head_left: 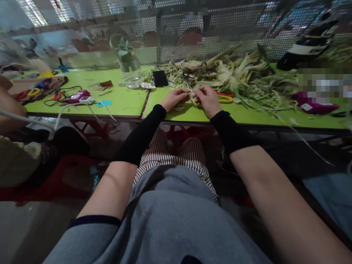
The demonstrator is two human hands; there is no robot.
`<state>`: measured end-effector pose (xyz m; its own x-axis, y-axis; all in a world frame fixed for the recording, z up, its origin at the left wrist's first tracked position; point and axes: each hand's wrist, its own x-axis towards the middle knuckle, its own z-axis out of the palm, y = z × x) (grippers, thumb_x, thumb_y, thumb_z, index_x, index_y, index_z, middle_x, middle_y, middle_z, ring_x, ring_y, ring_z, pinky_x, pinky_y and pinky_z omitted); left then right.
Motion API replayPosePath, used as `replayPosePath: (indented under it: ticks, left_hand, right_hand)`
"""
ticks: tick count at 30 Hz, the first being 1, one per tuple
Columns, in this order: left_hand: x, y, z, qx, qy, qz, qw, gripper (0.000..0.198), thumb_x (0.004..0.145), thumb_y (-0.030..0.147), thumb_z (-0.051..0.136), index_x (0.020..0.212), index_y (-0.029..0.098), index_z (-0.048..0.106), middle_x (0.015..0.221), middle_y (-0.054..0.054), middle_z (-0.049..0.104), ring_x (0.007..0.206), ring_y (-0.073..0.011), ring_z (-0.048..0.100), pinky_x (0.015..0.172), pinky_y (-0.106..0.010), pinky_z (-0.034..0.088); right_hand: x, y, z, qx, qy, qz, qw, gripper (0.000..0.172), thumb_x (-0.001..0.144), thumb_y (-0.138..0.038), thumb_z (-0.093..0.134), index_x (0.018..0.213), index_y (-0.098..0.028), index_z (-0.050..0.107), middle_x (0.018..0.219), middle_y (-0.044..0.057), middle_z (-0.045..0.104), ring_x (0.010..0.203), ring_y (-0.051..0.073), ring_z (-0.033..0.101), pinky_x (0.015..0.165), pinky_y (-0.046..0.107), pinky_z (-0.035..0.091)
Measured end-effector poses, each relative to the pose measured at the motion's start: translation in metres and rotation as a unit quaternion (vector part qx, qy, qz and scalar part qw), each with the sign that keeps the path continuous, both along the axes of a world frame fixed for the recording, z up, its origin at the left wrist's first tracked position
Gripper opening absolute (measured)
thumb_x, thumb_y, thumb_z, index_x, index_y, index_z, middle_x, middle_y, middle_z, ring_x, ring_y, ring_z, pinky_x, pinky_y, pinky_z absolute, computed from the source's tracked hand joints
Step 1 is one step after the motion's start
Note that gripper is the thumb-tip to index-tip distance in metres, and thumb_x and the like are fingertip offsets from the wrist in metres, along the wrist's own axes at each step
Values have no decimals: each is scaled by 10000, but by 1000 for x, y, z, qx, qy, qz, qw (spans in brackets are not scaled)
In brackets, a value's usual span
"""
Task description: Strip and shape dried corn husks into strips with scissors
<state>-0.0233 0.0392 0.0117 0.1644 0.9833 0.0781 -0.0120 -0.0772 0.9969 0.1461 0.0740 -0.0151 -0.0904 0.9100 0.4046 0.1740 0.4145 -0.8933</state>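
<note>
My left hand (pixel 176 98) and my right hand (pixel 208 99) meet just above the near edge of the green table (pixel 123 101). Both are closed in a pinch on a pale strip of corn husk (pixel 191 95) held between them. The fingertips almost touch each other. Black sleeves cover both forearms. A big heap of dry corn husks (pixel 233 75) lies on the table right behind my hands. Yellow-handled scissors (pixel 225 98) lie beside my right hand.
A black phone (pixel 160 78) and a clear water bottle with a green lid (pixel 129 60) stand at the table's middle. Cables, a pink device (pixel 79 96) and tools lie at the left. A perforated metal screen backs the table. Another person's arm (pixel 9 110) shows at the far left.
</note>
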Motion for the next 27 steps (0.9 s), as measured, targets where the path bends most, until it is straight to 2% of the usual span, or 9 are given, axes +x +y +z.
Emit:
replayPosePath:
  ticks: [3,6,10,16,19,22,27]
  left_hand:
    - [0,-2,2,-18,-37,3,999,137,1000,110,545,1002,152,676,864,-1,722,809,-66,705,785,-170,526]
    - [-1,0,2,-18,-43,-2,999,167,977,102,533,1000,162,687,867,-6,744,833,-77,728,806,-170,557]
    - [-1,-1,2,-28,-53,-9,998,170,978,98,536,1032,160,685,913,-23,779,864,-87,754,844,-185,576]
    - [-1,-11,6,-40,-56,-15,997,175,978,77,601,1133,144,646,929,-50,792,839,-98,756,913,-249,575]
    - [-1,-12,7,-40,-74,-20,996,118,994,71,590,1075,143,636,859,-23,772,802,-87,743,933,-254,567]
    - [-1,-10,7,-41,-101,-1,994,93,1009,83,586,971,166,603,814,4,754,749,-75,721,866,-228,557]
    - [-1,-7,5,-32,-107,24,993,154,1003,103,608,881,195,585,780,33,738,724,-65,688,821,-221,546]
  right_hand:
    - [1,1,-2,-31,8,3,999,403,930,-597,732,828,-270,521,700,-35,570,538,112,495,439,232,397]
    - [0,0,-4,-8,-20,8,1000,428,913,-643,723,823,-266,541,693,-27,596,541,117,496,456,241,410]
    - [2,-2,-4,39,-46,-4,998,346,869,-516,789,820,-258,564,691,-30,605,569,133,507,555,289,473]
    - [4,-1,-2,79,-64,-28,994,192,879,-378,725,828,-258,583,712,-24,585,661,173,546,685,352,525]
    - [5,-5,1,111,-74,-48,990,155,836,-297,747,894,-257,609,894,19,657,767,197,586,816,421,566]
    - [4,-15,4,171,-131,-67,974,171,839,-227,709,988,-258,632,1129,86,666,842,230,612,884,484,574]
    - [-2,-28,7,241,-273,-29,931,169,851,-166,622,980,-274,637,1127,118,694,1048,320,632,941,527,565]
